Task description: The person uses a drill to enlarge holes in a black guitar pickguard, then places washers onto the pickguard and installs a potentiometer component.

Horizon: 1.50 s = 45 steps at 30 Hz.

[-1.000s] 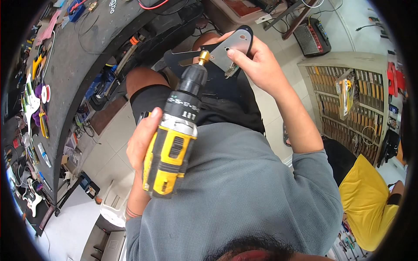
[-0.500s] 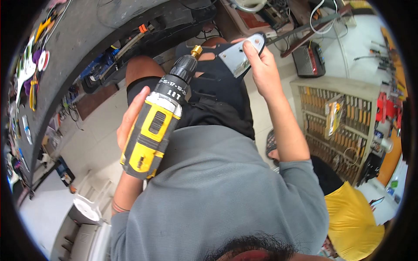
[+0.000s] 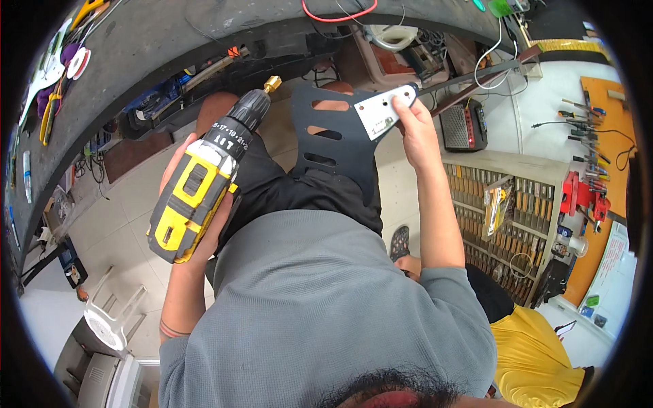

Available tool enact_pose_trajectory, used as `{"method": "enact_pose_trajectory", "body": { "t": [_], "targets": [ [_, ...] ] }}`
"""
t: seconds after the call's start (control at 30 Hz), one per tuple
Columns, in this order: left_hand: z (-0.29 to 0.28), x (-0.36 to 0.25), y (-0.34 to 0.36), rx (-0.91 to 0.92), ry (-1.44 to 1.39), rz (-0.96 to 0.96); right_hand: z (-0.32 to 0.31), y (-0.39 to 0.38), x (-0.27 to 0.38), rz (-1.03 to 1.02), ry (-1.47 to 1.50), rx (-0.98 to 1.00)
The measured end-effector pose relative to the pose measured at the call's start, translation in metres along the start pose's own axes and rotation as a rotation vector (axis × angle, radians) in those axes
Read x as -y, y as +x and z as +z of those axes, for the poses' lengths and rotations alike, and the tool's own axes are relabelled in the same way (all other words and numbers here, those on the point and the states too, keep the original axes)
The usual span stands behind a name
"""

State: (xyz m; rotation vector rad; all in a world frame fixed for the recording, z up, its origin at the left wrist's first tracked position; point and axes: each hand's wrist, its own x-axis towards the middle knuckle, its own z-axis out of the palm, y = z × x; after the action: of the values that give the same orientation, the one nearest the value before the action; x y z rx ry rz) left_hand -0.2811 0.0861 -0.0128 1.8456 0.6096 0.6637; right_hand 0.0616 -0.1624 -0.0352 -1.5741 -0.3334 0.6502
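Observation:
My left hand (image 3: 216, 234) is wrapped round a yellow and black cordless drill (image 3: 193, 204), whose nose tilts up and to the right. A short brass-coloured bit (image 3: 273, 83) sticks out of its chuck. On the right, my right hand (image 3: 417, 136) pinches the corner of a flat black slotted plate (image 3: 316, 117) over my lap. A pale metal plate (image 3: 371, 117) with several holes lies against its upper right corner, under my thumb. The bit's tip is apart from both plates. Most of the drill's grip is hidden below its body.
A dark curved workbench (image 3: 143, 61) with hand tools runs along the left and far side. At right are a small speaker box (image 3: 462, 127) and a rack of slim tools (image 3: 500, 204). A person in a yellow top (image 3: 534, 347) is at lower right; a white chair (image 3: 112, 319) is at lower left.
The drill has shifted left and turned a little further left. The slotted plate now faces me flatter, its slots in full view. My head view has shifted, showing more of the bench and right wall.

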Motion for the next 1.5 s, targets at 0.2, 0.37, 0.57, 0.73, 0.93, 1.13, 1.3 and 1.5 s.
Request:
{"method": "enact_pose_trajectory", "body": {
  "t": [0.2,0.37,0.57,0.73,0.93,1.13,1.3,1.5],
  "targets": [
    [-0.056,0.008,-0.011,-0.229,-0.149,-0.005,0.073,-0.022,0.082,-0.378,-0.262,0.056],
    [-0.134,-0.013,-0.026,-0.470,-0.663,0.288,0.181,-0.030,0.222,-0.871,-0.656,0.491],
    [-0.206,0.005,-0.080,-0.503,-1.271,0.444,0.301,-0.007,0.262,-1.655,-1.005,0.486],
    [-0.199,0.021,-0.112,-0.543,-1.305,0.352,0.346,0.054,0.186,-1.810,-1.184,0.446],
    [-0.183,0.011,-0.103,-0.572,-1.048,0.238,0.350,0.108,0.112,-1.799,-1.140,0.367],
    [-0.153,-0.005,-0.069,-0.444,-0.911,0.100,0.339,0.076,0.106,-1.520,-1.042,0.449],
    [-0.093,0.007,-0.041,-0.188,-0.138,-0.158,0.264,-0.012,0.107,-0.383,-0.014,0.814],
    [0.013,0.005,0.030,0.349,-0.178,0.324,0.188,-0.059,0.113,0.211,0.832,0.520]
  ]
}}
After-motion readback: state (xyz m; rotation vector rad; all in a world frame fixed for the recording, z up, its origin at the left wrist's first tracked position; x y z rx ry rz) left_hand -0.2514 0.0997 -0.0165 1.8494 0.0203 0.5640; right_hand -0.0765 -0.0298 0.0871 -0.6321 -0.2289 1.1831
